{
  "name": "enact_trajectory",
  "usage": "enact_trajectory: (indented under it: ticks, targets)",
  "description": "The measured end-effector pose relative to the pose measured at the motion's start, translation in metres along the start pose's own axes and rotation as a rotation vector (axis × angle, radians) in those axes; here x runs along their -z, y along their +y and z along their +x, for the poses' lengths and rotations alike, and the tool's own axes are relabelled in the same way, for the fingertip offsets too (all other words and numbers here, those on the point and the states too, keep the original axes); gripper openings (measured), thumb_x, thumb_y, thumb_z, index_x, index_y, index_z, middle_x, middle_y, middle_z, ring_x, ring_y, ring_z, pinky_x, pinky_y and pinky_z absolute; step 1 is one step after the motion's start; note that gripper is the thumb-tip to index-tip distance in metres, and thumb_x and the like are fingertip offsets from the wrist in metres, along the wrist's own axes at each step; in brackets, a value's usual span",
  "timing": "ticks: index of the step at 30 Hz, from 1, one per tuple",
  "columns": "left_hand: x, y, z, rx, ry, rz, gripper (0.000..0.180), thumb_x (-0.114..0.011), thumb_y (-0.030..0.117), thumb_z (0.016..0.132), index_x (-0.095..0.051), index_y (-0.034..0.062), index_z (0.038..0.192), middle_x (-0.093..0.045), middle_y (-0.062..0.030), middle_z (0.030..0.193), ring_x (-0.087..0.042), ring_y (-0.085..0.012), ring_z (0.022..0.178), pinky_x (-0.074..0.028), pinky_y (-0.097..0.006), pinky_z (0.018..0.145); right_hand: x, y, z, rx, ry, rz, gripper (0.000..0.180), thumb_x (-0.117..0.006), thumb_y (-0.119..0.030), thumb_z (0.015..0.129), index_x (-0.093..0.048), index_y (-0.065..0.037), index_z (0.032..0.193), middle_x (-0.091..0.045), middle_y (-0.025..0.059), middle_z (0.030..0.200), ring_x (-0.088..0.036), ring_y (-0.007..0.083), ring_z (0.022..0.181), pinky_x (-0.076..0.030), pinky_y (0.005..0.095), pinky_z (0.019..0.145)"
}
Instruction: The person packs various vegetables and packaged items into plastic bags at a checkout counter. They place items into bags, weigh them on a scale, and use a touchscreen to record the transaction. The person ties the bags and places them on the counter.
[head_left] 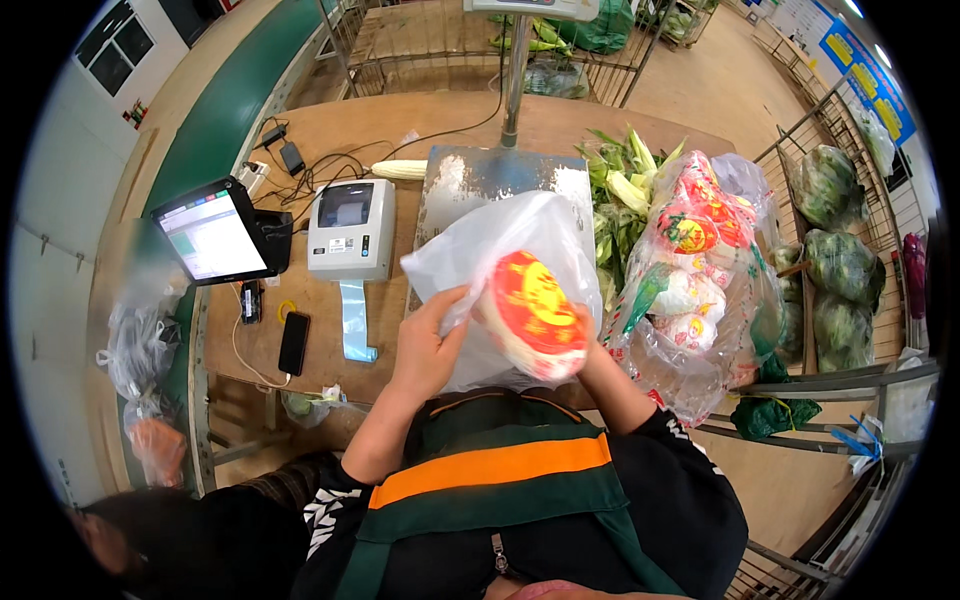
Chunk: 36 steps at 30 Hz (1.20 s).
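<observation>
My left hand (428,345) grips the edge of a thin white plastic bag (480,250) held just above the metal scale platform (470,180). My right hand (582,335) is mostly hidden behind a round white packet with a red and yellow label (535,315), which it holds at the bag's mouth. Both hands are close together in front of my chest. To the right leans a large clear bag (700,270) full of similar red-labelled packets.
A label printer (350,230) with a strip of blue paper, a tilted touchscreen (212,235), a black phone (294,342) and cables lie on the wooden counter at left. Leafy greens (620,180) sit behind the big bag. Wire racks with bagged vegetables (845,265) stand at right. Another person (150,520) is at lower left.
</observation>
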<state>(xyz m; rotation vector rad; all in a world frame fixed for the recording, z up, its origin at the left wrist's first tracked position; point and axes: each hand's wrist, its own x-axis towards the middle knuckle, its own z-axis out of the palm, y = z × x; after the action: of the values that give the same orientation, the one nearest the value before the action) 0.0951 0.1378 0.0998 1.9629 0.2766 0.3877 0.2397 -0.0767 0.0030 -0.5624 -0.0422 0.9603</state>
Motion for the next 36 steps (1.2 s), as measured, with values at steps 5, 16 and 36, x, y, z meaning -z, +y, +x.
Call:
enact_trajectory:
  ticks: [5, 16, 36]
  targets:
    - [0.027, -0.020, -0.021, 0.118, 0.127, 0.025, 0.034, -0.055, -0.005, 0.089, -0.067, 0.0027, 0.120, -0.072, -0.0157, 0.100, -0.069, -0.0218, 0.093, -0.050, -0.031, 0.086, 0.048, 0.002, 0.059, 0.244, 0.306, -1.040, 0.085, -0.080, -0.027, 0.080, -0.040, -0.002, 0.151, -0.057, 0.0219, 0.139, -0.059, 0.0358, 0.126, -0.046, 0.0438, 0.110]
    - [-0.014, -0.037, -0.003, -0.009, 0.215, 0.051, 0.029, -0.057, -0.004, 0.092, -0.065, -0.0058, 0.120, -0.071, -0.0175, 0.105, -0.068, -0.0225, 0.096, -0.052, -0.034, 0.088, 0.015, 0.005, 0.071, 0.839, 0.381, -1.980, 0.083, -0.085, -0.030, 0.073, -0.047, -0.003, 0.141, -0.055, 0.0236, 0.136, -0.055, 0.0380, 0.125, -0.045, 0.0458, 0.106]
    - [-0.041, -0.075, -0.009, -0.084, 0.088, 0.299, 0.031, -0.058, 0.006, 0.096, -0.057, -0.0096, 0.123, -0.059, -0.0204, 0.106, -0.059, -0.0360, 0.098, -0.046, -0.041, 0.090, 0.225, -0.192, -0.106, 0.240, 0.555, -2.814, 0.093, -0.085, -0.022, 0.060, -0.046, -0.009, 0.143, -0.052, 0.0194, 0.132, -0.051, 0.0401, 0.124, -0.042, 0.0550, 0.105]
